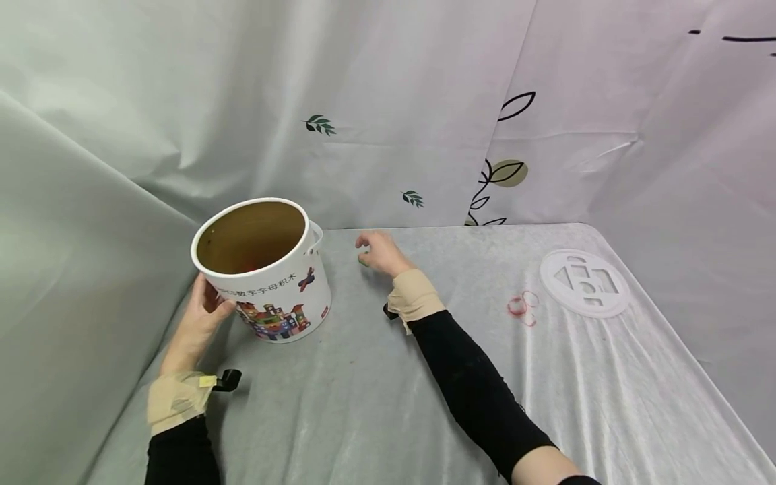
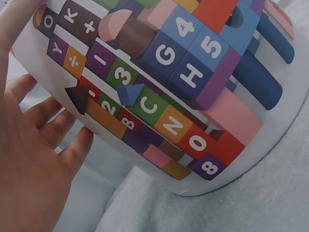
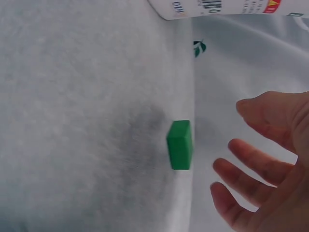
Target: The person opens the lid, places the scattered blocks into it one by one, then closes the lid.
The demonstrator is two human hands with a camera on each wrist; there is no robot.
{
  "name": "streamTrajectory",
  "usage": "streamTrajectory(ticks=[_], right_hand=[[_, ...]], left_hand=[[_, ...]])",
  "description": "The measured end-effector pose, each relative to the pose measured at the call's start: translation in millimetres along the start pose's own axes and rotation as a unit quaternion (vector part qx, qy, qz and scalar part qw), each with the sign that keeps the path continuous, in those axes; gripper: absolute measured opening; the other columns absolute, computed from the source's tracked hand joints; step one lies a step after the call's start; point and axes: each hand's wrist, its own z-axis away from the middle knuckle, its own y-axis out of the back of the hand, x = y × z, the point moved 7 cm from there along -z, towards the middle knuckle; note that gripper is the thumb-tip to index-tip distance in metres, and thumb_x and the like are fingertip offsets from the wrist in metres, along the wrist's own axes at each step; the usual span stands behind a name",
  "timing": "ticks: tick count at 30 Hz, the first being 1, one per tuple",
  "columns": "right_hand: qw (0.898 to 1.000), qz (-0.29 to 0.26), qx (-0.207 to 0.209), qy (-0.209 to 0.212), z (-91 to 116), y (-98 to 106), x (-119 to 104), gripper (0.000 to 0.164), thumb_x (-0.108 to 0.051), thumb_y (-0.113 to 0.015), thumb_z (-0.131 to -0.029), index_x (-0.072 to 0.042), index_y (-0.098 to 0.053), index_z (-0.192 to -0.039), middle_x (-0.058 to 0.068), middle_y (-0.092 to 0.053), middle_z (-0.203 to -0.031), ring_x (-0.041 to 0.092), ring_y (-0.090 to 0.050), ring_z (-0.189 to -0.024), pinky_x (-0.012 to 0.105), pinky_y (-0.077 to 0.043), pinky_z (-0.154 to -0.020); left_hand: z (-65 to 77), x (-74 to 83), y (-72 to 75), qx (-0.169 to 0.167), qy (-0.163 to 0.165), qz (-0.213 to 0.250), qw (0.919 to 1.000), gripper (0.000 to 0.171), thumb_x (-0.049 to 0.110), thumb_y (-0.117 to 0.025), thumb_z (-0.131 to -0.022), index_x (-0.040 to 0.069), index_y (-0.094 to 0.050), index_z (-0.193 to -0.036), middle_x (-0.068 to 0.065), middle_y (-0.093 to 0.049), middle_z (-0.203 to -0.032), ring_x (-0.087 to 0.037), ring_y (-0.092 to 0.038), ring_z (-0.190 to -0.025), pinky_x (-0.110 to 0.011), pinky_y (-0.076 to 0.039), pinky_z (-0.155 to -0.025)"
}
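A white bucket point(image 1: 269, 286), printed with coloured letter and number blocks, is at the left of the table with its mouth uncovered. My left hand point(image 1: 200, 316) grips its left side; in the left wrist view the fingers point(image 2: 75, 150) run behind the curved wall. Something reddish shows faintly deep inside the bucket. Near the table's back edge, a small green block point(image 3: 180, 145) sits on the cloth. Around it my right hand point(image 1: 380, 252) hovers with loosely bent, spread fingers. The right wrist view shows a gap between that hand and the block.
On the right of the table lies a round white lid point(image 1: 585, 283) with shaped cut-outs. Red scribbled marks point(image 1: 523, 308) stain the grey cloth point(image 1: 339, 404) nearby. A pale curtain point(image 1: 376, 81) with leaf prints hangs behind the table and along its sides.
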Motion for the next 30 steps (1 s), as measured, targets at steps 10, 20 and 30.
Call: streamTrajectory(ticks=[10, 20, 30], right_hand=[[0.999, 0.002, -0.001, -0.036, -3.4, -13.6, 12.9, 0.023, -0.009, -0.065, -0.093, -0.005, -0.064, -0.116, 0.011, -0.061, -0.113, 0.024, -0.058, -0.100, 0.037, -0.047, -0.085], [0.997, 0.055, -0.014, -0.059, -9.1, -25.8, 21.6, 0.031, -0.011, -0.064, -0.093, -0.006, -0.062, -0.124, 0.013, -0.057, -0.121, 0.027, -0.052, -0.111, 0.036, -0.044, -0.091], [0.996, 0.057, -0.016, -0.071, -10.8, -29.7, 21.3, 0.026, -0.011, -0.065, -0.093, -0.007, -0.065, -0.119, 0.013, -0.057, -0.116, 0.027, -0.051, -0.109, 0.035, -0.045, -0.088]], left_hand=[[-0.4, -0.9, -0.8, 0.003, 0.016, -0.021, 0.9996, 0.083, 0.004, -0.064, -0.094, 0.027, -0.016, -0.157, -0.014, -0.024, -0.152, -0.018, -0.029, -0.132, -0.016, -0.033, -0.096], [-0.3, -1.3, -0.3, 0.005, 0.009, -0.012, 0.9999, 0.081, 0.004, -0.064, -0.093, 0.023, -0.017, -0.157, -0.015, -0.027, -0.148, -0.018, -0.031, -0.131, -0.016, -0.032, -0.098], [-0.1, -0.4, 0.5, 0.001, 0.006, -0.016, 0.9999, 0.082, 0.002, -0.063, -0.093, 0.025, -0.017, -0.157, -0.014, -0.027, -0.149, -0.019, -0.031, -0.130, -0.017, -0.032, -0.098]])
